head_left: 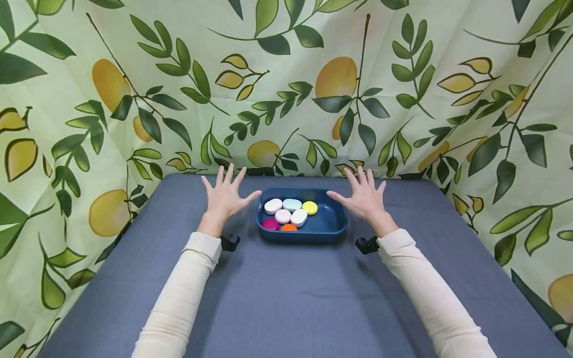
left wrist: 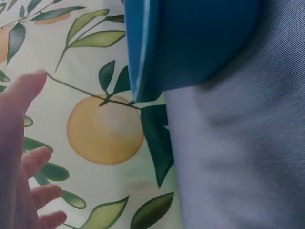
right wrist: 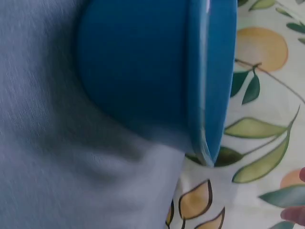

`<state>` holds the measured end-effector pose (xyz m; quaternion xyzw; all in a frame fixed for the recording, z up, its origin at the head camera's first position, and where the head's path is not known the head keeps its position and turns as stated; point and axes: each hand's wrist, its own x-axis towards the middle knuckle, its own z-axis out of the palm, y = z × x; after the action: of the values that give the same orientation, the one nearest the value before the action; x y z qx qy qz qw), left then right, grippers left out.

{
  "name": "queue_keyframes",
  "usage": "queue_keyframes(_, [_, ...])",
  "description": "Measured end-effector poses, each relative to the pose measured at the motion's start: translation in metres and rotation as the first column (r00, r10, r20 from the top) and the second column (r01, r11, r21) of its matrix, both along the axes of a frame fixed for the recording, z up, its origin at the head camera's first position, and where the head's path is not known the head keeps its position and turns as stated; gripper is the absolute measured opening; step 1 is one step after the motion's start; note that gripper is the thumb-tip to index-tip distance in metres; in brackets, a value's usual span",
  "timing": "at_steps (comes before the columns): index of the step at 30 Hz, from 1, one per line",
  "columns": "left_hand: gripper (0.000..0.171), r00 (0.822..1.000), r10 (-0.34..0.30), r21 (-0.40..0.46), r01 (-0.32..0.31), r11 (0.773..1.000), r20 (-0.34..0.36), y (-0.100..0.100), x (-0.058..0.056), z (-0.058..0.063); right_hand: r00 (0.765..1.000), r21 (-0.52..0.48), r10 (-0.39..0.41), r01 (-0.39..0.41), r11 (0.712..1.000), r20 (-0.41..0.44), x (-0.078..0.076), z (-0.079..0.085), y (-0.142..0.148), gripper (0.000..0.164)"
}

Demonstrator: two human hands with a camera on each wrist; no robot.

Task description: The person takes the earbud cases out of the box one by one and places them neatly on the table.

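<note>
A blue rectangular tub (head_left: 322,237) with rounded corners stands on the table between the two hands. In its left part lie several smooth, rounded pieces: white ones, a pale blue piece (head_left: 292,205), a yellow piece (head_left: 310,208), a pale pink piece (head_left: 282,216), a magenta piece (head_left: 270,224) and an orange piece (head_left: 288,227). My left hand (head_left: 225,197) is raised with fingers spread, its thumb near the tub's left end. Mirroring it, my right hand (head_left: 361,198) has its fingers spread and its thumb overlapping the tub's right rim in the head view. Both hands hold nothing.
A grey-blue cloth covers the table (head_left: 295,298). Behind it and at both sides hangs a pale curtain (head_left: 286,139) printed with leaves and fruit. Black wrist mounts (head_left: 230,242) show below each hand, next to the cream sleeves (head_left: 174,303).
</note>
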<state>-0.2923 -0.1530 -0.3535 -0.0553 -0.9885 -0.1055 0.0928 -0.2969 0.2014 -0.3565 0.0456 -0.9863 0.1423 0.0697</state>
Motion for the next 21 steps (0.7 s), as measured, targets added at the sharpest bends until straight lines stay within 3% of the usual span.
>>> queue_keyframes(7, [0.071,0.995,-0.093,0.083,0.095,0.992,-0.035,0.002,0.006,-0.011,0.989,-0.088,0.148,-0.149,0.985,-0.022,0.01,-0.01,-0.019,0.082])
queue_keyframes(11, [0.064,0.99,-0.137,0.22,0.135,0.966,-0.006,0.002,0.01,-0.017,0.968,-0.2,0.25,-0.242,0.949,0.015,0.012,-0.015,-0.029,0.074])
queue_keyframes(13, [0.062,0.986,-0.167,0.314,0.151,0.937,0.024,0.001,0.012,-0.022,0.953,-0.266,0.299,-0.278,0.923,0.04,0.01,-0.019,-0.033,0.071])
queue_keyframes(16, [0.059,0.971,-0.232,0.447,0.181,0.876,0.061,0.0,0.013,-0.031,0.924,-0.375,0.373,-0.316,0.871,0.086,0.007,-0.025,-0.037,0.066])
queue_keyframes(21, [0.058,0.922,-0.354,0.655,0.171,0.736,0.157,-0.001,0.018,-0.048,0.863,-0.486,0.472,-0.34,0.805,0.177,0.001,-0.035,-0.044,0.065])
